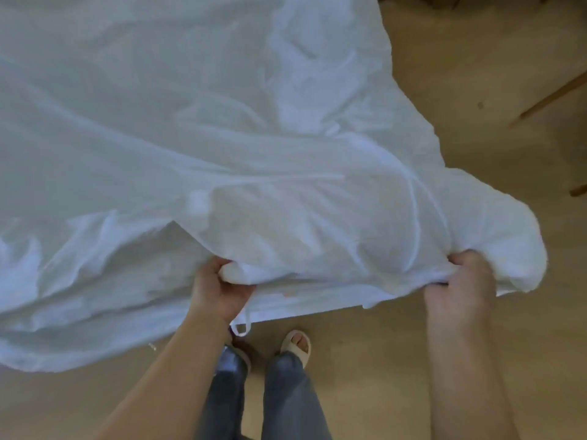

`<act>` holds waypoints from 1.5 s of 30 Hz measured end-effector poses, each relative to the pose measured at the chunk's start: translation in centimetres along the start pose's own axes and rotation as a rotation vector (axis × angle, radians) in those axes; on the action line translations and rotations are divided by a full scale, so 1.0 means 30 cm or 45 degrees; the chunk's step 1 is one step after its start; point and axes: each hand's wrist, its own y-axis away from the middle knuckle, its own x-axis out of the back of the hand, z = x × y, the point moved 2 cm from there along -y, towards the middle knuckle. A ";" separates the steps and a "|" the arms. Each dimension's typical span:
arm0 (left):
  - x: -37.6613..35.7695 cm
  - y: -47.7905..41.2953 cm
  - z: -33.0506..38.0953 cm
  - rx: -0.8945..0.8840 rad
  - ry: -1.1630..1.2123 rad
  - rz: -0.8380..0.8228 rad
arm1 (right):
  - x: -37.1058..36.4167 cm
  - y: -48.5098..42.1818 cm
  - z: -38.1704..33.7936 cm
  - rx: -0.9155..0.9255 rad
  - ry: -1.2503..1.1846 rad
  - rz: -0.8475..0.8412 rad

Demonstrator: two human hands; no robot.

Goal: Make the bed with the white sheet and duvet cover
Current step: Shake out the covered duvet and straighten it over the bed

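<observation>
Above floor (413,360), both hands (219,290) (460,281) clench duvet cover (222,138) (tightly).

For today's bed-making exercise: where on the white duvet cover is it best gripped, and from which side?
Probably the bunched near edge of the white duvet cover, approached from the person's side, hands apart, as the left hand and right hand grip it now. There the cloth gathers into folds thick enough to clench; the rest spreads wide.

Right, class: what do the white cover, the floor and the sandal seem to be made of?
Cover: thin matt cloth, perhaps cotton; it creases and drapes. Floor: smooth tan surface, wood or laminate, unclear. Sandal: pale, matt, perhaps foam or rubber.
</observation>
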 end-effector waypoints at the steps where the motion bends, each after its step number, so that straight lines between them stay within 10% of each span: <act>1: 0.026 -0.006 -0.052 0.068 -0.080 0.155 | 0.021 0.043 -0.021 0.031 0.077 0.038; 6: 0.186 0.038 -0.271 0.203 -0.354 0.765 | 0.290 0.020 0.140 -0.230 0.182 0.257; 13: 0.155 0.061 -0.285 0.046 -0.122 0.806 | 0.340 -0.124 0.282 -0.283 -0.610 0.018; 24: 0.029 0.054 -0.173 -0.367 -0.750 1.133 | 0.310 -0.122 0.117 -0.065 -0.448 0.116; 45: 0.022 0.090 -0.250 0.030 -0.466 0.382 | 0.343 -0.118 0.218 -0.156 -0.419 0.288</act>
